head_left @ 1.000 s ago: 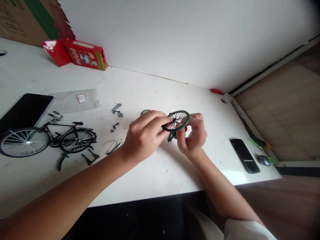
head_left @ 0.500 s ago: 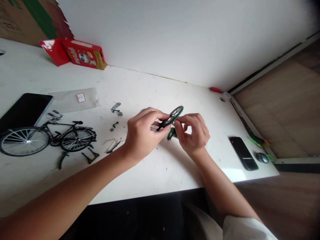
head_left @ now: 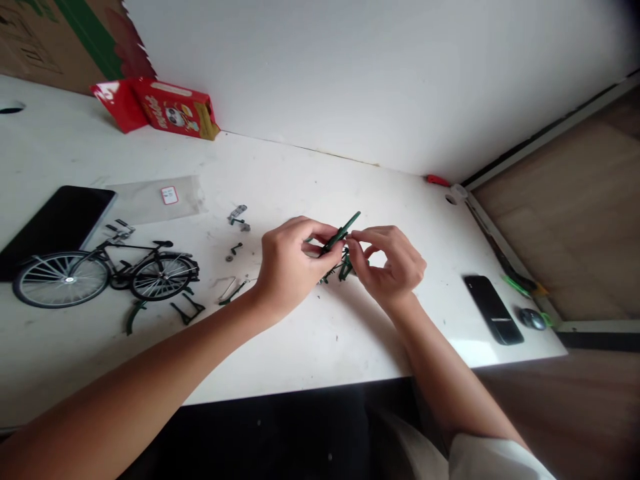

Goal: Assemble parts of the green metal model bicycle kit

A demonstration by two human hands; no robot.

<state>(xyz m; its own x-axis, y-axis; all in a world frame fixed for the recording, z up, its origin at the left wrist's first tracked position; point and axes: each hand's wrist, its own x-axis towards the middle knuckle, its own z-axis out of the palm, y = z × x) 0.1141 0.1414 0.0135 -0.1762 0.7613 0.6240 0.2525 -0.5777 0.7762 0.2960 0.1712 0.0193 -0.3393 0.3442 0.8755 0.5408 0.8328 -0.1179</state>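
Over the middle of the white table (head_left: 320, 347), my left hand (head_left: 287, 267) and my right hand (head_left: 393, 263) both pinch a small green-rimmed toy bicycle wheel (head_left: 343, 233), which is seen almost edge-on. Just below the wheel, between the hands, lie small dark green bicycle parts (head_left: 344, 267). To the left stands a partly built black toy bicycle (head_left: 107, 270) with two spoked wheels. Loose pieces lie beside it: a green mudguard (head_left: 134, 315), a black stand (head_left: 187, 310) and a thin wire part (head_left: 229, 290).
A dark tablet (head_left: 55, 223) and a clear plastic bag (head_left: 155, 199) lie at the left. A red snack box (head_left: 170, 107) leans at the back wall. A black phone (head_left: 493, 308) and a small round dark object (head_left: 531, 319) sit at the right edge.
The wheel has been turned from nearly face-on to edge-on between my fingers. Both hands have stayed over the same spot, the right thumb and fingers closing in on the rim.
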